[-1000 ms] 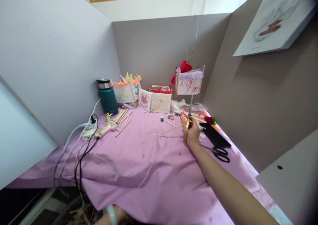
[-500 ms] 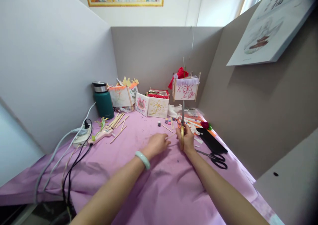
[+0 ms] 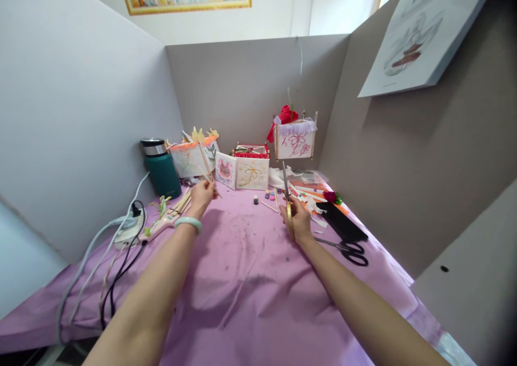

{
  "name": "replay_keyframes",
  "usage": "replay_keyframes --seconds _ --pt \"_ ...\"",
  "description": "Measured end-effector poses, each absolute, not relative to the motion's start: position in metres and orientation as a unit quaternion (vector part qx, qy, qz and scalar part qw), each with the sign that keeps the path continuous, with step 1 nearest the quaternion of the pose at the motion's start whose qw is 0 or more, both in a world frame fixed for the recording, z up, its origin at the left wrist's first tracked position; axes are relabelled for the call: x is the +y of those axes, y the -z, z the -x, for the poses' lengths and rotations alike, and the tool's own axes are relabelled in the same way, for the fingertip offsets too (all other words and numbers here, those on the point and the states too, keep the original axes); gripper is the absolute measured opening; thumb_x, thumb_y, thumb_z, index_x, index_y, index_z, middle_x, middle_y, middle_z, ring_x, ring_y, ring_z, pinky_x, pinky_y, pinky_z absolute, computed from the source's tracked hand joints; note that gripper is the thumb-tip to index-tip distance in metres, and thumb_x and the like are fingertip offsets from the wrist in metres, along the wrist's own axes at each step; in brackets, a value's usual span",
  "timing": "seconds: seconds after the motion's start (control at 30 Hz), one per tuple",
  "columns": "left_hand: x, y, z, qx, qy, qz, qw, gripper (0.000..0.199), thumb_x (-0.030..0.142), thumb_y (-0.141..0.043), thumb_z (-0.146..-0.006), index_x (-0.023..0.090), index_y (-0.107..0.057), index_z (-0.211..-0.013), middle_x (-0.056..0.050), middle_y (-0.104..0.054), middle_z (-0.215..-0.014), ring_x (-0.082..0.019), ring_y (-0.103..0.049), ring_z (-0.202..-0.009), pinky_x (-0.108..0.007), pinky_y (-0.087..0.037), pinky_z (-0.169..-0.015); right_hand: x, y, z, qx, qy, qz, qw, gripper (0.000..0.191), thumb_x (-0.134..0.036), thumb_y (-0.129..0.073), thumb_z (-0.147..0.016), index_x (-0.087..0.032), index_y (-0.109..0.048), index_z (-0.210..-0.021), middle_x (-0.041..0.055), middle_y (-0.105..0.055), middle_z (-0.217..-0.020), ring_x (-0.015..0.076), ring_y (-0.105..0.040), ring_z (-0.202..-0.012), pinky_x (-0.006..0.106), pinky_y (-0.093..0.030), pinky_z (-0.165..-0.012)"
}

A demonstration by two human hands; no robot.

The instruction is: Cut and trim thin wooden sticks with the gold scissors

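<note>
Altogether, two pairs of scissors show: gold-handled scissors [image 3: 289, 215], blades up in the right hand [image 3: 300, 221], its fingers curled round the handle, and black-handled scissors [image 3: 351, 252] on the purple cloth [image 3: 242, 290], tips seemingly hidden behind the wrist [image 3: 306, 240]. The left hand [image 3: 202, 195], fingers narrow, pinches thin wood [image 3: 204, 174] near one green bottle [image 3: 163, 173]; whether one stick or several, I cannot tell
</note>
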State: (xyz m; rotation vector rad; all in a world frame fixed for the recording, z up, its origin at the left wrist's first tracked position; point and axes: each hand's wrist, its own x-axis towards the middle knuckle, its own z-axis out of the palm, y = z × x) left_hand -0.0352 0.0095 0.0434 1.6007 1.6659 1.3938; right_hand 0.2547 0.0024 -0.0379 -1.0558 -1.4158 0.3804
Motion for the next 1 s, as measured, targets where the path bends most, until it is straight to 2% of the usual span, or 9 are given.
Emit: replay_keyframes --seconds 0.1,0.2,0.27,0.4,0.47,0.6,0.77,0.9,1.0 --pt "0.002 -0.034 0.033 0.605 -0.507 -0.564 0.242 0.015 0.015 -0.058 -0.08 0.013 -0.053 -0.066 0.002 -0.057 -0.052 -0.01 -0.056 -0.057 -0.019 -0.041 -0.058 -0.002 0.036 -0.252 -0.636 -0.168 0.443 0.61 0.037 -0.041 -0.058 -0.076 -0.018 -0.061 -0.104 0.0003 -0.062 -0.068 0.0149 -0.056 -0.057 0.026 -0.047 -0.055" --pt "-0.002 -0.033 0.028 0.607 -0.539 -0.541 0.223 0.017 0.014 -0.056 -0.081 0.013 -0.053 -0.065 0.002 -0.056 -0.055 -0.009 -0.057 -0.065 -0.017 -0.04 -0.062 -0.005 0.035 -0.251 -0.643 -0.178 0.429 0.609 0.033 -0.038 -0.059 -0.075 -0.018 -0.061 -0.102 0.0002 -0.062 -0.07 0.0154 -0.058 -0.062 0.026 -0.047 -0.058" --pt "-0.001 -0.037 0.018 0.584 -0.557 -0.533 0.255 0.015 0.019 -0.058 -0.081 0.012 -0.057 -0.068 0.001 -0.06 -0.059 -0.011 -0.06 -0.066 -0.019 -0.044 -0.064 -0.005 0.032 -0.249 -0.63 -0.21 0.426 0.614 0.034 -0.039 -0.06 -0.074 -0.019 -0.06 -0.102 0.0 -0.062 -0.07 0.0158 -0.059 -0.061 0.025 -0.047 -0.055" --pt "-0.001 -0.038 -0.02 0.397 -0.625 -0.444 0.505 0.017 0.028 -0.066 -0.077 0.012 -0.063 -0.082 -0.004 -0.066 -0.071 -0.013 -0.065 -0.068 -0.025 -0.053 -0.069 -0.004 0.018 -0.238 -0.593 -0.335 0.405 0.61 0.036 -0.037 -0.061 -0.072 -0.02 -0.056 -0.103 -0.0027 -0.061 -0.064 0.0121 -0.054 -0.046 0.021 -0.042 -0.04" --pt "-0.004 -0.034 -0.038 0.339 -0.629 -0.408 0.568 0.018 0.025 -0.069 -0.075 0.011 -0.064 -0.086 -0.004 -0.067 -0.07 -0.012 -0.065 -0.066 -0.024 -0.054 -0.067 -0.004 0.009 -0.227 -0.584 -0.39 0.379 0.603 0.036 -0.035 -0.062 -0.071 -0.02 -0.054 -0.102 -0.0034 -0.062 -0.066 0.0097 -0.051 -0.042 0.02 -0.041 -0.037" --pt "-0.009 -0.02 -0.055 0.312 -0.637 -0.379 0.594 0.016 0.021 -0.067 -0.077 0.01 -0.065 -0.089 -0.004 -0.068 -0.07 -0.011 -0.066 -0.065 -0.021 -0.054 -0.066 -0.002 0.001 -0.205 -0.549 -0.449 0.32 0.629 0.037 -0.034 -0.065 -0.069 -0.019 -0.051 -0.099 -0.0024 -0.062 -0.071 0.0107 -0.057 -0.05 0.02 -0.047 -0.043" --pt "-0.01 -0.004 -0.057 0.316 -0.59 -0.418 0.614 0.021 0.023 -0.07 -0.075 0.008 -0.067 -0.09 -0.008 -0.069 -0.071 -0.013 -0.066 -0.065 -0.025 -0.055 -0.067 -0.003 0.006 -0.198 -0.46 -0.504 0.31 0.662 0.035 -0.032 -0.065 -0.068 -0.02 -0.049 -0.097 -0.0056 -0.059 -0.06 0.0085 -0.051 -0.042 0.018 -0.041 -0.039" --pt "-0.013 0.0 -0.057 0.31 -0.521 -0.467 0.644 0.03 0.016 -0.073 -0.071 0.008 -0.067 -0.098 -0.011 -0.071 -0.081 -0.016 -0.067 -0.071 -0.026 -0.055 -0.069 -0.003 0.005 -0.211 -0.428 -0.515 0.311 0.674 0.035 -0.029 -0.065 -0.066 -0.02 -0.051 -0.097 -0.0061 -0.059 -0.056 0.0091 -0.052 -0.042 0.017 -0.04 -0.038" --pt "-0.014 -0.001 -0.055 0.301 -0.5 -0.474 0.659 0.025 0.014 -0.07 -0.073 0.006 -0.068 -0.097 -0.012 -0.07 -0.084 -0.015 -0.067 -0.072 -0.025 -0.055 -0.066 -0.002 0.004 -0.22 -0.442 -0.496 0.306 0.682 0.033 -0.028 -0.066 -0.067 -0.02 -0.052 -0.096 -0.0058 -0.059 -0.057 0.0088 -0.052 -0.042 0.017 -0.041 -0.039"
